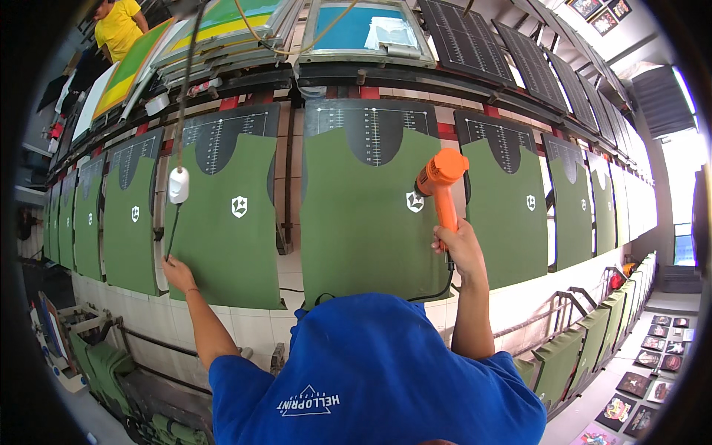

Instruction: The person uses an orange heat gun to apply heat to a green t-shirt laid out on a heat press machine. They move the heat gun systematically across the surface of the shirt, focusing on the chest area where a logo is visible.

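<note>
My right hand (461,251) grips an orange hair dryer (446,194) by its handle. The dryer's dark nozzle is over the white shield print (414,201) on a green shirt panel (356,245) in front of me. A black cord runs down from the handle. At the left, my left hand (180,275) has its fingers closed on a thin black cord (174,228). That cord leads up to a white socket (179,185) hanging from an overhead cable. Behind this hand lies another green shirt panel (230,252) with the same white print.
More green panels lie on dark printing boards (374,119) in a row to both sides. Beyond stand printing frames, one with a blue mesh (356,30), and bare black boards (467,41). A person in a yellow shirt (119,28) is far left. Green panels also hang behind me.
</note>
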A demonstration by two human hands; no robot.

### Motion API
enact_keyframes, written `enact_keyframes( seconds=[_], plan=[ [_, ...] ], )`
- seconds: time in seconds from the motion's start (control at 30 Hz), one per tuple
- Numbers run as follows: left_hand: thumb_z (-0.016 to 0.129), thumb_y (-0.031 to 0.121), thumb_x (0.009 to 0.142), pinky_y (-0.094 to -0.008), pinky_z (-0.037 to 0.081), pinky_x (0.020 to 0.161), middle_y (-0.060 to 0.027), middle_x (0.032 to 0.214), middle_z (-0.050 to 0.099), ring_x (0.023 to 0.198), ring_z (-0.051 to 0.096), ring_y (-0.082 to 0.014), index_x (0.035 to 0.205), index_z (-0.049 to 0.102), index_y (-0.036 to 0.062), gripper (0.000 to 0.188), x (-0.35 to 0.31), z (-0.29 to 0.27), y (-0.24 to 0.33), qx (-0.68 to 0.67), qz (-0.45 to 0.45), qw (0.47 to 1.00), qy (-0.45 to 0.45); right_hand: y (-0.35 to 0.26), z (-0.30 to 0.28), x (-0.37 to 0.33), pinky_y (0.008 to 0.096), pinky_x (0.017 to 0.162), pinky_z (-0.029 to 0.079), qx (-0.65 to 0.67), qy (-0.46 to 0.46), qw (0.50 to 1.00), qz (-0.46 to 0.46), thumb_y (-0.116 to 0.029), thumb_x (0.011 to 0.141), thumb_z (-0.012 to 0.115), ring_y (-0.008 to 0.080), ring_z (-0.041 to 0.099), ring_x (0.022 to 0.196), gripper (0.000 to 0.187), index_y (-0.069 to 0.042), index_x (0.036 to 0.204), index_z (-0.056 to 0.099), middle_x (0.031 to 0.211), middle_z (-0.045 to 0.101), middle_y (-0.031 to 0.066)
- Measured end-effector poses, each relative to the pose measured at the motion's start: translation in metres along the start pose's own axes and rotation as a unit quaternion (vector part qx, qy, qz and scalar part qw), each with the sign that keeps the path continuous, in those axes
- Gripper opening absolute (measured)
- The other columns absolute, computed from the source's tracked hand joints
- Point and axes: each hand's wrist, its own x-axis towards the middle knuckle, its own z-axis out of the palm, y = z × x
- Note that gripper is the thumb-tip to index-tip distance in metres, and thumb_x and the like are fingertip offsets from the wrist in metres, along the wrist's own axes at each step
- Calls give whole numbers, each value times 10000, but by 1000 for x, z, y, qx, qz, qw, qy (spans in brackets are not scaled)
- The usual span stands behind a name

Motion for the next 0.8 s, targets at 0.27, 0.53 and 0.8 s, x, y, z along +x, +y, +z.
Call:
enact_keyframes(
  seconds=[0.27,0.53,0.8],
  plan=[
    [514,191,968,-463,429,976,-263,1254,571,1153,545,-397,1347,476,-42,447,-4,4,13,-32,17,999,-37,-1,0,0,245,555,486,-4,21,1000,-9,-123,862,616,107,585,620,218,12,1017,544,742,568,25],
    [542,161,938,-484,385,1046,-283,1337,502,1229,488,-432,1381,415,-76,519,-29,8,8,-18,27,998,47,2,-9,1,247,559,483,4,12,1000,10,-115,854,615,112,586,621,206,1,1008,540,752,567,35],
    [520,348,955,-550,374,1034,-189,1418,470,1253,479,-410,1426,412,54,565,-54,-22,-15,143,-157,977,6,7,-5,-3,239,548,502,4,31,999,-8,-119,858,614,105,600,611,228,19,1023,536,760,569,30]
  ],
)
